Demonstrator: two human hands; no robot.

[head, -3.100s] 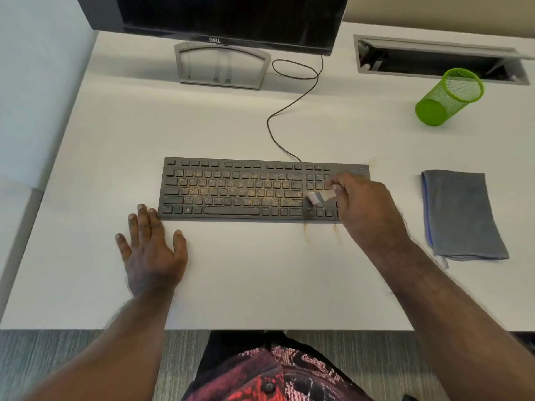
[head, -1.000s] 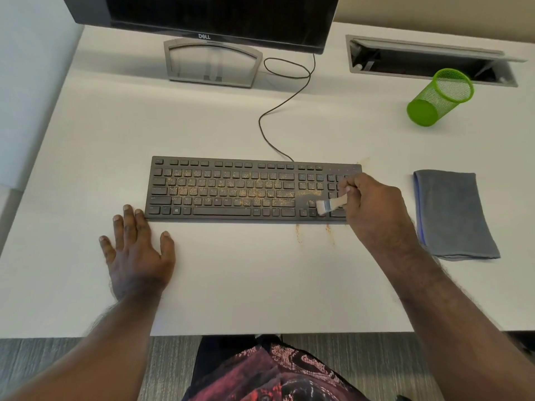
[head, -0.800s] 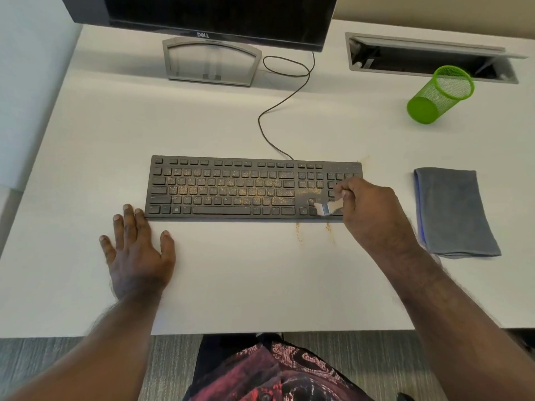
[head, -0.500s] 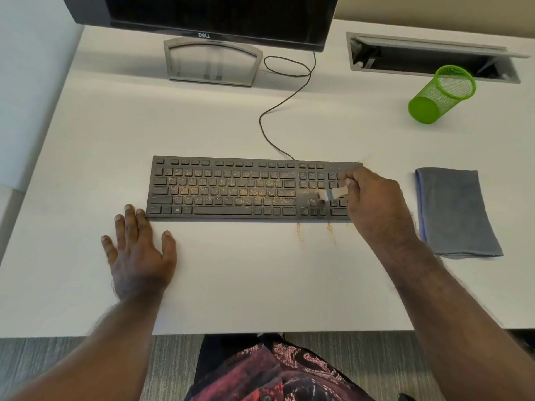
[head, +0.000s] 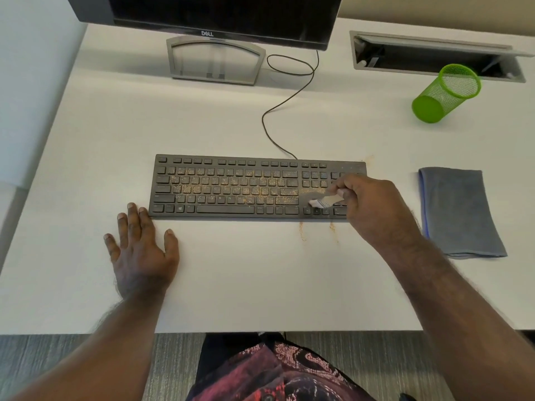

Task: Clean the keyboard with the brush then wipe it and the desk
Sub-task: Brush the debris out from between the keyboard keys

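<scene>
i see the right hand [head: 373,209] over the right end of the keyboard [head: 231,188], fingers curled round a small brush [head: 322,201]; its pale bristle end points left and sits on the keys just left of the number pad, above the arrow keys; the left hand [head: 142,250] lies flat on the white counter [head: 231,285], fingers straight and spread, grasping nothing, its fingertips touching the keyboard's near left corner; the keyboard lies across the middle of the counter, its letter keys speckled with yellowish crumbs [head: 231,186]; two short trails of the same crumbs [head: 302,231] lie on the counter just near of the keyboard's right part; the grey cloth [head: 460,211] lies folded on the counter to the right of the keyboard, apart from it; a green mesh cup [head: 444,94] lies tipped on its side at the far right; the keyboard's cable [head: 285,102] runs far toward the monitor [head: 223,15] on its stand.
</scene>
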